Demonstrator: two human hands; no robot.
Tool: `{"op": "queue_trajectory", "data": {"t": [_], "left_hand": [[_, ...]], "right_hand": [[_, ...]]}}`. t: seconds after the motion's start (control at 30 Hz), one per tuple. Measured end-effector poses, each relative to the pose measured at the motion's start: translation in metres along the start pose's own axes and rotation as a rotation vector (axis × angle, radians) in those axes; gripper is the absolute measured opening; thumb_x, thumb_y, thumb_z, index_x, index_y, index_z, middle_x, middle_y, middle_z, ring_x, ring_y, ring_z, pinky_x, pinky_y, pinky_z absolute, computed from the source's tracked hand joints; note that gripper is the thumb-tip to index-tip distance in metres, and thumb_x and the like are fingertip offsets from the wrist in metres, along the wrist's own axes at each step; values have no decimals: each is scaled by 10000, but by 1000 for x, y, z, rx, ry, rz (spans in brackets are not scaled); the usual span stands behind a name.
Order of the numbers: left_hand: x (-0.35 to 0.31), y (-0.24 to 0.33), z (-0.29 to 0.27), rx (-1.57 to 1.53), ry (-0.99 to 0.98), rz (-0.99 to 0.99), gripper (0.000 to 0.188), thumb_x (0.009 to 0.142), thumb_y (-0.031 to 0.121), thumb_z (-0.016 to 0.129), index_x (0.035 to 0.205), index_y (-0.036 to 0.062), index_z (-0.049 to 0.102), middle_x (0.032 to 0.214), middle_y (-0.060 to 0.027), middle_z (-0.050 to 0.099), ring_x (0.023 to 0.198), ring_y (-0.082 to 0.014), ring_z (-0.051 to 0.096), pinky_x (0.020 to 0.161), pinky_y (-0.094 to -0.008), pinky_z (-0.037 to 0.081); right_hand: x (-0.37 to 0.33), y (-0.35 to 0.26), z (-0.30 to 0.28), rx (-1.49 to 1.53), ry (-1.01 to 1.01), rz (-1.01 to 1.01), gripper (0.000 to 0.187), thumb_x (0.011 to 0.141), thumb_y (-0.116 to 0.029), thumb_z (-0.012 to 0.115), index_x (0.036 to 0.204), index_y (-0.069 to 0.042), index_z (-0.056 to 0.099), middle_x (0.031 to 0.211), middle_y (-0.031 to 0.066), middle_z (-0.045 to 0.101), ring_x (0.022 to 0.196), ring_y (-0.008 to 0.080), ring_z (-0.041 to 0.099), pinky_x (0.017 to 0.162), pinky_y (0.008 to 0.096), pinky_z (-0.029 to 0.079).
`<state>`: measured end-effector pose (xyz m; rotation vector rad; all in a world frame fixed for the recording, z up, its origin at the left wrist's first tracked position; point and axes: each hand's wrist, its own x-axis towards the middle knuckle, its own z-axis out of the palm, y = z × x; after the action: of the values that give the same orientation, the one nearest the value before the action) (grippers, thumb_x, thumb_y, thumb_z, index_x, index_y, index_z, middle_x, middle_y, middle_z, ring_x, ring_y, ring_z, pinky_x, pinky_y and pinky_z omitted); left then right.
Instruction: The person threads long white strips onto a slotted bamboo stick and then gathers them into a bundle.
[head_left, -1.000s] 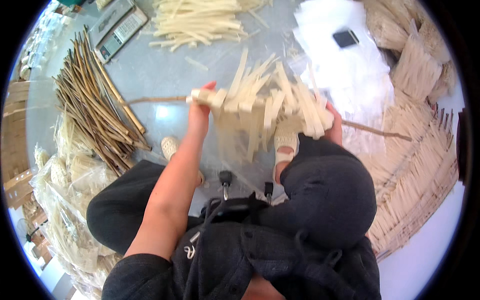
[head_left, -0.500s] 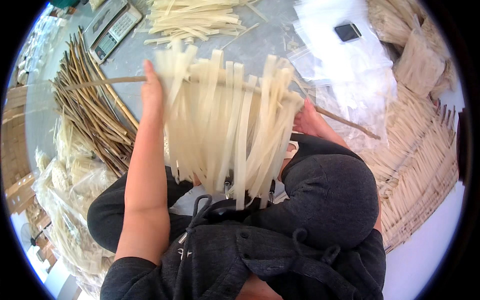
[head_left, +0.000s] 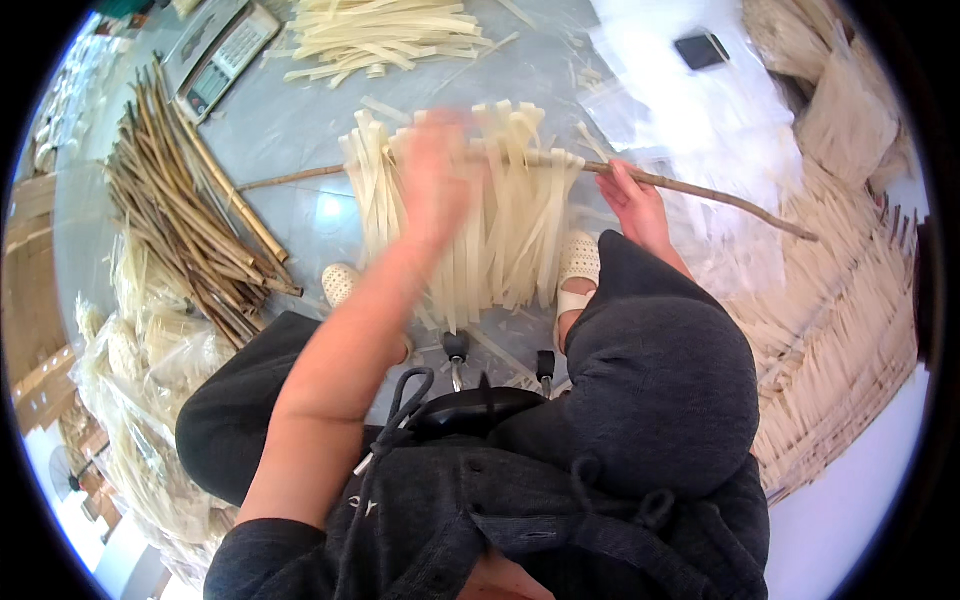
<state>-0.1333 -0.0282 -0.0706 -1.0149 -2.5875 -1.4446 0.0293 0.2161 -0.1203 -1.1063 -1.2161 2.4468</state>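
A thin brown stick (head_left: pixel 735 197) runs crosswise in front of me, with many pale, flat strips (head_left: pixel 515 225) hanging folded over its middle like a fringe. The thumb and fingers of my right hand (head_left: pixel 634 203) pinch the stick just right of the strips. Over the left half of the fringe is my left hand (head_left: pixel 437 185), so smeared by motion that its fingers cannot be made out. Whether it touches the strips is unclear. The strips' lower ends hang between my two cream shoes, of which the right one (head_left: pixel 579 260) shows more fully.
Brown sticks (head_left: pixel 180 200) lie bundled at the left, near a scale (head_left: pixel 225 60). More pale strips (head_left: pixel 385 35) are piled at the far side. White plastic sheeting (head_left: pixel 680 110) bears a dark watch-like device (head_left: pixel 702 50). Finished-looking fringed pieces (head_left: pixel 840 310) are stacked right; bagged strips (head_left: pixel 150 370) sit left.
The stick and strips have lowered away from my lap and shifted right. My left hand has let go of the stick's left part and moved right, over the strips.
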Motion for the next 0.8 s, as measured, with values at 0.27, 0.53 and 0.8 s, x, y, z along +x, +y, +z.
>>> {"op": "queue_trajectory", "data": {"t": [0.27,0.53,0.8], "left_hand": [[7,52,95,451,-331,159,297,760,273,636,1019,137,587,1059,-86,567,1187,-277,436,1116,-513,109],[10,33,76,483,-397,72,248,766,245,612,1002,167,601,958,-46,578,1104,-223,486,1125,-501,106],[1,11,34,489,-420,-19,256,782,304,619,1020,211,602,995,-18,576,1135,-200,467,1128,-501,90]], "right_hand": [[-31,-19,16,-126,79,-246,233,867,-127,637,1039,29,610,979,92,623,924,183,600,871,298,472],[-48,-60,-7,-93,331,-319,255,830,-150,688,970,48,610,918,91,631,820,169,608,816,293,500],[-83,-165,-96,-125,499,-575,214,823,-180,690,935,-1,657,827,61,657,725,130,602,694,241,479]]}}
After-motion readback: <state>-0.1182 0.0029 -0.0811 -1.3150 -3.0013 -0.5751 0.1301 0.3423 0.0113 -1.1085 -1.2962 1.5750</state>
